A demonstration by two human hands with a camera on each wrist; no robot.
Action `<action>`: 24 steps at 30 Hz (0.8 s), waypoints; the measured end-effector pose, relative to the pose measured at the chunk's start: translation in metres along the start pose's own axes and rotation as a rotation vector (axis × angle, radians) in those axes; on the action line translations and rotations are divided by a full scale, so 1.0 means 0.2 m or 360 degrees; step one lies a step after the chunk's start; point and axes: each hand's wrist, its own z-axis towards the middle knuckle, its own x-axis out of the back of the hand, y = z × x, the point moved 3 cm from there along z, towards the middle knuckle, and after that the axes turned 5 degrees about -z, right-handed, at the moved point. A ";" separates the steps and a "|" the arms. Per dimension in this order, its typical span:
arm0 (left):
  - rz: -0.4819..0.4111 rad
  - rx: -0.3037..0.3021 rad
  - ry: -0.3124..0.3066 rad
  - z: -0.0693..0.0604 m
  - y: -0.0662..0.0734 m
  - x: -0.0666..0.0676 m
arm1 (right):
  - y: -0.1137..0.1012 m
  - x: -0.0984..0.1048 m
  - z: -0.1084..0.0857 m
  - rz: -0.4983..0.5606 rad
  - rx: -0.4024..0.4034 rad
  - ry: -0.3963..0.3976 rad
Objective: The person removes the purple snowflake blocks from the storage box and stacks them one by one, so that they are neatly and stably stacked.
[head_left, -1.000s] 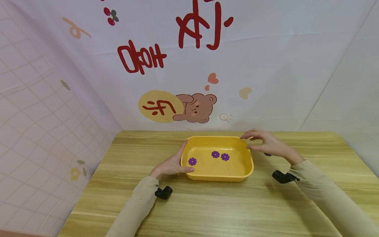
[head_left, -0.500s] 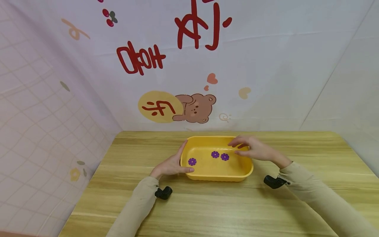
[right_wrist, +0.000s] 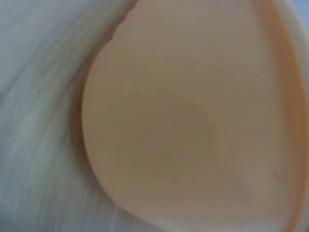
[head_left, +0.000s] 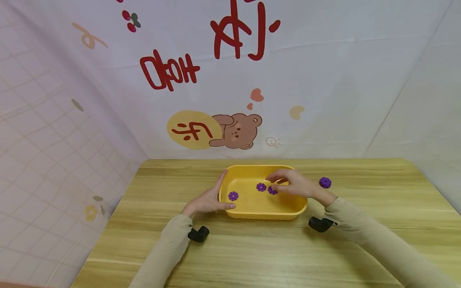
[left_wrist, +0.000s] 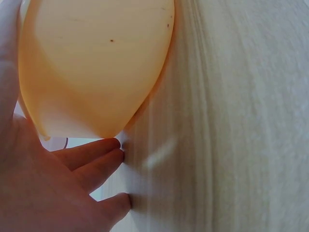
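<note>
A yellow plastic basin (head_left: 266, 217) stands on the table, and its plain side fills much of the left wrist view. My left hand (head_left: 208, 201) holds the basin's left end, thumb over the near rim and fingers along the outside. Inside lie three purple snowflake building discs: one at the left (head_left: 233, 196), one in the middle (head_left: 261, 187), and one to its right (head_left: 272, 190), partly covered by my right thumb. My right hand (head_left: 293, 184) reaches over the basin's right side, fingers loosely bent above the discs. The right wrist view shows only the basin's blurred outer wall.
A small purple stack of discs (head_left: 325, 183) sits on the wooden table (head_left: 252, 252), right of the basin beyond my right wrist. A printed cloth (head_left: 324, 80) hangs behind the table's far edge.
My right hand has moved left from the basin's right rim to above the right-hand disc, uncovering the stack on the table. My left hand keeps its hold on the basin.
</note>
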 end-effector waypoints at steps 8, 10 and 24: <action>0.0005 0.0023 0.0012 0.00 -0.01 0.00 | 0.00 -0.07 0.07 0.0035 -0.0057 0.0006; -0.0001 0.0027 0.0003 0.00 0.00 0.00 | 0.00 -0.09 0.08 0.0053 -0.0074 0.0005; 0.0025 0.0028 0.0014 0.00 0.00 0.00 | 0.07 -0.15 0.14 0.0025 -0.0317 0.0032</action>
